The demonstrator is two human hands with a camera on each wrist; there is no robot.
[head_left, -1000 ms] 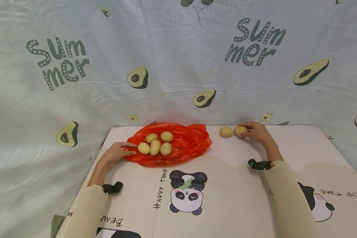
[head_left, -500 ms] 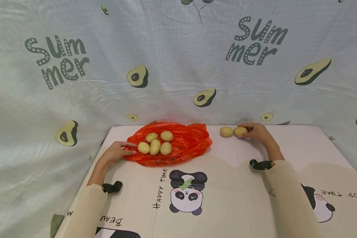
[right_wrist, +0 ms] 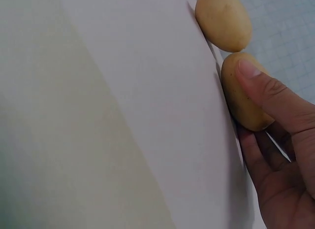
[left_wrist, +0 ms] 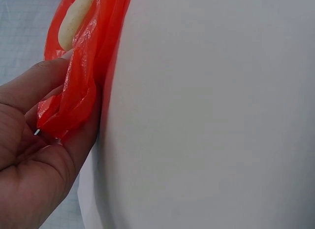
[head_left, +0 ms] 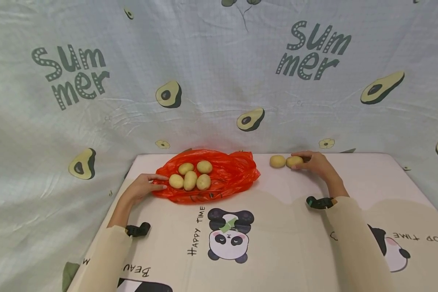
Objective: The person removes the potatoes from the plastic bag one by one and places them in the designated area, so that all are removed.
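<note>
2 arms stretch forward, well apart, left grip pinching, right grip curled.

Wide head view down over table, wrist views close-up

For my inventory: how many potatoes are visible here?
7. On the red plastic: back-left potato, back-right potato, front-left potato, front-middle potato, front-right potato. To its right: held potato in the right hand, loose potato left of that. The plastic may hide more.
</note>
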